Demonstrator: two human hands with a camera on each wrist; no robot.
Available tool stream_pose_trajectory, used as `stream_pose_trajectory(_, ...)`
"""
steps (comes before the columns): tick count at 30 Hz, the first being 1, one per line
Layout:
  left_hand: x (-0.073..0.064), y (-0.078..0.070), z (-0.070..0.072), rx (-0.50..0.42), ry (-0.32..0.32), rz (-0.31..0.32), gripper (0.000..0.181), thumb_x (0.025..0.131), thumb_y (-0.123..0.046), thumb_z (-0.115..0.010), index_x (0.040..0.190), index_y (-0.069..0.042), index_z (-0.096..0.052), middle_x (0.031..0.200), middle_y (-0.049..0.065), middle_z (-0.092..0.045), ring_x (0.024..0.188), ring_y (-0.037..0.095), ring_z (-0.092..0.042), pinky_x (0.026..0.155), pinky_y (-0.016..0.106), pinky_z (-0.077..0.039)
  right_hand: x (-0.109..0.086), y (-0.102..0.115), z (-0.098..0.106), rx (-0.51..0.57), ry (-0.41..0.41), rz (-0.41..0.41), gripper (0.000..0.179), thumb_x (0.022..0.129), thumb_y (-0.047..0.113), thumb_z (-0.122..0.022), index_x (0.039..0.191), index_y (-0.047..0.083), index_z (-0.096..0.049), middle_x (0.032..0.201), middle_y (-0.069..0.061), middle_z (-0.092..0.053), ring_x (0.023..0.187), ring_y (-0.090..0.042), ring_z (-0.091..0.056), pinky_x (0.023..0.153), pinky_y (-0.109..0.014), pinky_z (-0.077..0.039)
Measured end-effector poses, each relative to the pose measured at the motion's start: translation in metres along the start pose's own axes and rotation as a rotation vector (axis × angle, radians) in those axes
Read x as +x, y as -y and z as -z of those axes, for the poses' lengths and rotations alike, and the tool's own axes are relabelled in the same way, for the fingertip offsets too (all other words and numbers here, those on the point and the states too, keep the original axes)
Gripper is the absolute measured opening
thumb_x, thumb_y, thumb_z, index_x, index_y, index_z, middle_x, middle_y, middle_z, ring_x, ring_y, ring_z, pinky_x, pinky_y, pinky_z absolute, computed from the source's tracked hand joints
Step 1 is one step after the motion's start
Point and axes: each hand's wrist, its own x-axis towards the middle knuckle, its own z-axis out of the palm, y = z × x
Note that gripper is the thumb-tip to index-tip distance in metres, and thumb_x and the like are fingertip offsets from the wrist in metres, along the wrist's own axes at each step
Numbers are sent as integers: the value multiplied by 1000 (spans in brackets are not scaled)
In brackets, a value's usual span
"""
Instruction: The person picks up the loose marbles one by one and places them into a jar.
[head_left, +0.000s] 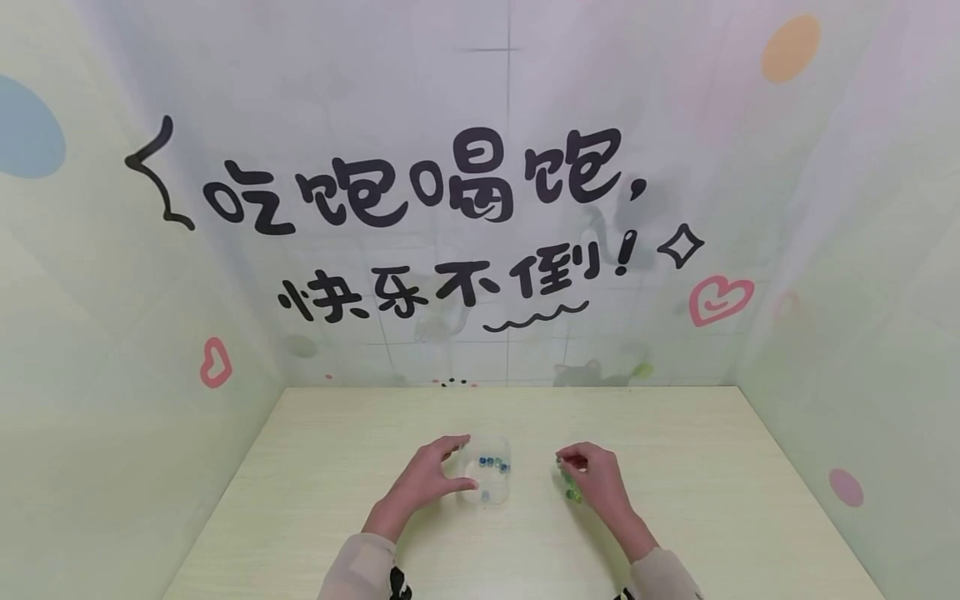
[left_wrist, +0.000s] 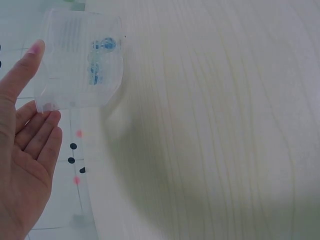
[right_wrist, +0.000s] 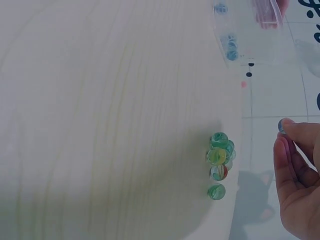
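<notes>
A see-through plastic box (head_left: 498,490) stands on the table with several blue marbles (head_left: 491,462) in it. My left hand (head_left: 422,482) holds it from the left, thumb at the near side and fingers round the far side. In the left wrist view the thumb and fingertips are at the rim of the box (left_wrist: 70,60). To the right, my right hand (head_left: 598,483) pinches one bluish marble (right_wrist: 281,126) between thumb and fingertip, above a small group of marbles. That group of green, yellow-green and red-streaked marbles (right_wrist: 217,157) lies on the table.
The pale wood-grain table (head_left: 337,433) runs back to a wall (head_left: 390,350) printed with black characters and hearts. Side walls (head_left: 817,433) close it in at left and right. A strip of table lies between the box and the loose marbles.
</notes>
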Motion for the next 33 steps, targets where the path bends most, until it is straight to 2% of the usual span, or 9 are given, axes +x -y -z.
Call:
stream_pose_trajectory(11,1,-1,0,-12,3,3,78,79,-28,-85,143,-2,-51,144,21,-54,132,41,-53,108,49,-50,0,4,-2,-3,14,-7,12,82,-3,-76,90,6,-76,86,-4,-75,76,-13,-67,69,-18,-59)
stream_pose_trajectory(26,0,-1,0,-9,1,5,79,78,-31,-85,143,-2,-51,144,21,-54,131,42,-53,108,48,-50,-1,11,-3,30,12,3,11,82,-3,-76,90,5,-76,86,-5,-75,76,-12,-68,69,-17,-59)
stream_pose_trajectory(33,0,-1,-1,-4,3,28,78,78,-30,-85,143,-4,-51,145,20,-54,131,42,-54,107,49,-51,-2,15,-3,50,21,8,9,83,-1,-76,91,3,-76,86,-4,-74,77,-12,-68,69,-17,-59)
